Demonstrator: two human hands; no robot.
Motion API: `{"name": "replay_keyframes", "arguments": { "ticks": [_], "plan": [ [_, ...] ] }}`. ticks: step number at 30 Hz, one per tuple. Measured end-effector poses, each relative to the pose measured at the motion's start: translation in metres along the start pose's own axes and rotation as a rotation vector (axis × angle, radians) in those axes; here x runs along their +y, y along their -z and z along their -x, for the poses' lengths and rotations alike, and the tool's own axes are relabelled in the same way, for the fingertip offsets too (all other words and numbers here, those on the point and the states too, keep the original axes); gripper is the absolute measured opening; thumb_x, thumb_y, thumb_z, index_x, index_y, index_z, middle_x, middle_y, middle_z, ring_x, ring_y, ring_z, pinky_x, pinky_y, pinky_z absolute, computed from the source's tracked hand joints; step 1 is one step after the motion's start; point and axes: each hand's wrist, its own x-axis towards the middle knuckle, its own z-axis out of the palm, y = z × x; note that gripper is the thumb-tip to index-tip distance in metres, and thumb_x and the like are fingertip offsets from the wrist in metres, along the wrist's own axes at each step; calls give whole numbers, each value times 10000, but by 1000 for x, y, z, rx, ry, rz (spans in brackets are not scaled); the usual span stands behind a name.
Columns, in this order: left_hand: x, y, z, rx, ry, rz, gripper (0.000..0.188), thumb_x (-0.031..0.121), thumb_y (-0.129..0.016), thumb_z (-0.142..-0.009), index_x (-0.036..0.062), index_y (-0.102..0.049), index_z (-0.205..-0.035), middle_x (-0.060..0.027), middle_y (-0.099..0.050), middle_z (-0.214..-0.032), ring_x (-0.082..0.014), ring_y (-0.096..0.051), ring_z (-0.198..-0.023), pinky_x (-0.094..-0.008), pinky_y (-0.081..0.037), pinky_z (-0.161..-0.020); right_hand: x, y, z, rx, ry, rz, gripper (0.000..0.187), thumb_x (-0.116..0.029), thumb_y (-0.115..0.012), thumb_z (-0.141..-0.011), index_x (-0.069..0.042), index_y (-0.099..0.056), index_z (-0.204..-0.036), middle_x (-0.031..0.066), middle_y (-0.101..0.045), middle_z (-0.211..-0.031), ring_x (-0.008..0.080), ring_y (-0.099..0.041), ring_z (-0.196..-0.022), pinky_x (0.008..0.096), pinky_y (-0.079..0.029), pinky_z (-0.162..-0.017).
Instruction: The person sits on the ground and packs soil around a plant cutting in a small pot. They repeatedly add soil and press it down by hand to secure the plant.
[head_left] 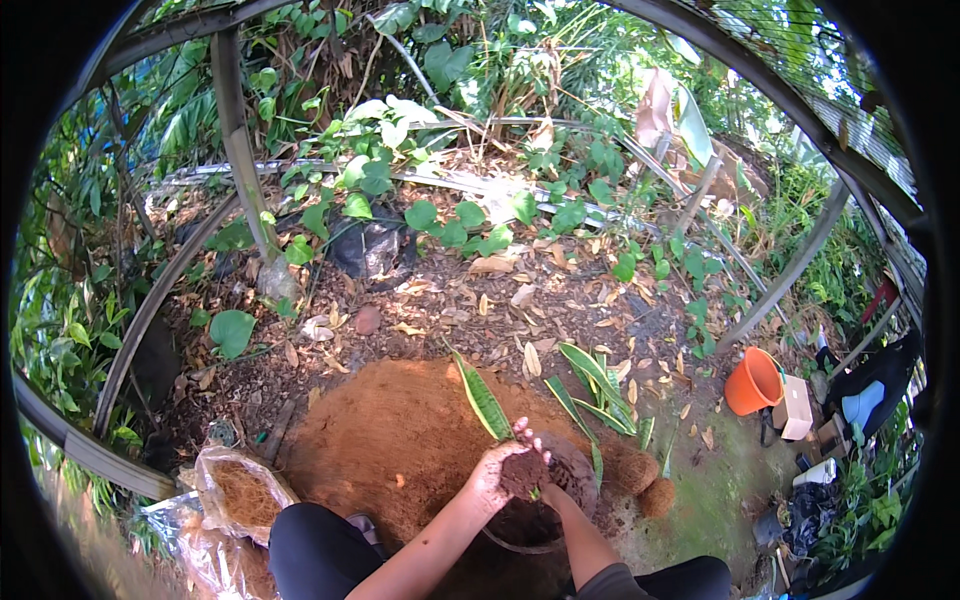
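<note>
My left hand (492, 480) is cupped, palm up, around a clump of dark soil (524, 474), its soiled fingers curled at the far side. A yellow-edged snake plant leaf (483, 400) slants up from just beyond this hand; whether the clump bears it cannot be told. A small green shoot (535, 494) shows at the clump's lower edge. Close against the soil is my right hand (556, 497), its fingers mostly hidden. Both hands are over a round dark pot (530, 549) holding dark soil. More snake plant leaves (600, 385) lie beyond the pot, to the right.
Reddish-brown earth or fibre (370, 430) spreads before me. Two brown fibrous balls (632, 470) sit right of the pot. On the left is a clear plastic bag (245, 487) of brown fibre. An orange bucket (753, 382) and cardboard box (793, 408) stand at right. Curved poles (235, 140) frame the plot.
</note>
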Motion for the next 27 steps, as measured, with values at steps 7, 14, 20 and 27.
{"name": "replay_keyframes", "arguments": {
  "ticks": [7,14,20,27],
  "plan": [
    [4,-3,-1,22,14,6,460,-61,-529,-805,87,-494,-1239,-37,-557,-993,-217,-585,-948,-436,-475,-938,7,-51,-75,164,-5,-144,387,-196,-516,-845,-51,-541,-1203,256,-611,-1090,391,-588,-1019,427,-475,-877],
    [10,-5,-6,37,15,-12,460,-50,-539,-806,97,-473,-1236,-22,-548,-988,-196,-584,-938,-430,-466,-943,42,-82,-24,3,-68,-143,461,-185,-511,-845,-90,-479,-1295,260,-608,-1104,399,-586,-1034,438,-468,-905],
    [8,-3,-9,40,5,-19,442,-54,-534,-804,104,-480,-1213,-18,-551,-972,-198,-581,-944,-431,-465,-941,60,-81,-42,224,-88,-713,539,-200,-522,-848,-23,-412,-1346,285,-576,-1162,419,-563,-1076,448,-441,-951],
    [7,0,-10,22,17,46,402,-75,-518,-794,104,-520,-1153,-24,-571,-958,-212,-579,-937,-427,-466,-929,49,-149,-125,392,-5,-929,628,-201,-605,-782,91,-402,-1300,288,-564,-1187,428,-560,-1082,428,-447,-948]
  ]
}}
